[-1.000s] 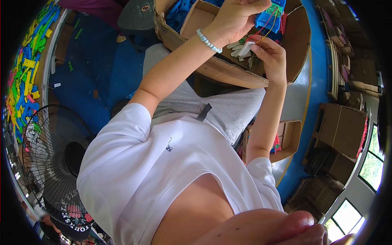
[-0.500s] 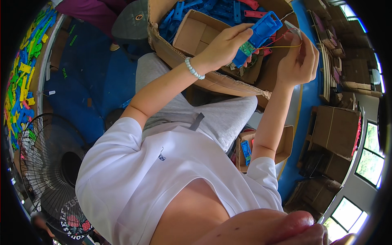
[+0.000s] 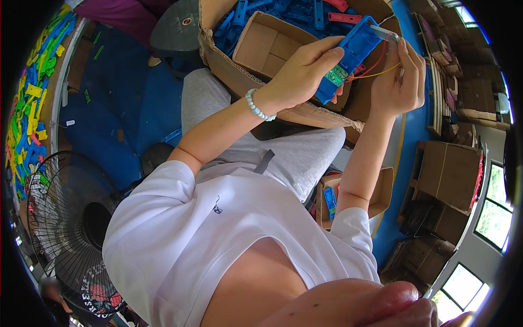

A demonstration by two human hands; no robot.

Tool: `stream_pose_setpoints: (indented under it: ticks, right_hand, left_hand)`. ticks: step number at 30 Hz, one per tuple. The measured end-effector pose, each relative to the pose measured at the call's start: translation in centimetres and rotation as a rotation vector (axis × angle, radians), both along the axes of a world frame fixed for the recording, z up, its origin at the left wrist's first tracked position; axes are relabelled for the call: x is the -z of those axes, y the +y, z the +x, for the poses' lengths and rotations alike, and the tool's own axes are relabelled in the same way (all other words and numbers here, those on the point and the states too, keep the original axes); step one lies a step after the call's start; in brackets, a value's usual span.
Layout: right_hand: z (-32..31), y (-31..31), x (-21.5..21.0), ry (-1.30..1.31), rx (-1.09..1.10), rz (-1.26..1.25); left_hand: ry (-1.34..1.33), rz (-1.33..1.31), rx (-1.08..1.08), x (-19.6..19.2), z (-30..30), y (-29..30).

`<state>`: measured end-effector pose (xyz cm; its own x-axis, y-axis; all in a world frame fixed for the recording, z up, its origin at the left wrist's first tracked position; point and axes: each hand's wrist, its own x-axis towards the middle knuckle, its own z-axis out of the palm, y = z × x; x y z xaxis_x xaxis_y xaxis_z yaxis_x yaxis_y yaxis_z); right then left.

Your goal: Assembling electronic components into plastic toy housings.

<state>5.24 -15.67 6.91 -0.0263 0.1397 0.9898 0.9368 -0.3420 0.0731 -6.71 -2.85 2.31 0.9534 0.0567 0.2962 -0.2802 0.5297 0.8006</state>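
My left hand [image 3: 305, 71], with a beaded bracelet at the wrist, grips a blue plastic housing [image 3: 360, 44] from the side. Set in the housing's lower part is a green circuit board [image 3: 335, 75]. A thin flat silver-grey pack [image 3: 383, 33], like a small battery, is pinched in the fingers of my right hand [image 3: 399, 84]. Its far end reaches the upper end of the housing; whether it sits inside I cannot tell. Red and yellow wires [image 3: 377, 74] loop between the board and my right fingers.
Beneath my hands stands a large cardboard box [image 3: 229, 65] with blue and red plastic parts and a smaller carton [image 3: 256, 46] in it. A small box [image 3: 379, 191] is by my right elbow. A black fan [image 3: 71, 218] and a grey stool [image 3: 177, 35] stand to the left.
The housing has tilted and shifted slightly, showing more of the board. The silver-grey pack has turned and come to the housing's upper end.
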Motion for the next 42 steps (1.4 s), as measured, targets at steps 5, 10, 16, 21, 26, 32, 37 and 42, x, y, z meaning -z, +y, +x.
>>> stream_pose_setpoints:
  ticks: [5, 10, 16, 21, 26, 32, 37, 42]
  right_hand:
    - [-0.2, -0.1, 0.5, 0.141, -0.048, 0.037]
    - [0.2, -0.6, 1.0, 0.392, -0.084, -0.075]
    - [0.1, -0.4, 2.3, 0.256, -0.020, -0.249]
    - [0.2, -1.7, 3.6, 1.168, -1.110, 0.205]
    - [1.3, -2.8, 5.0, 1.119, -1.089, 0.082]
    - [0.3, -1.0, 6.3, 0.776, -0.286, 0.128]
    - [-1.4, 0.4, 8.3, 1.354, -0.733, 0.406]
    - [-1.9, -3.2, 8.0, 1.465, -1.156, 0.308]
  left_hand:
    - [-0.002, 0.092, -0.036, 0.0, -0.3, -0.4]
    - [0.086, 0.050, -0.030, 1.5, -0.2, -0.3]
    - [0.096, 0.113, -0.074, 2.0, -0.4, -0.6]
    - [0.098, -0.193, 0.110, 1.5, -0.8, -1.1]
    - [0.070, -0.323, 0.179, 2.0, -0.5, -0.9]
    - [0.023, -0.249, 0.198, 1.2, -1.6, -1.9]
    - [0.056, 0.067, -0.056, 1.7, -0.7, -1.6]
    - [0.006, 0.210, -0.161, 3.7, 1.0, -0.5]
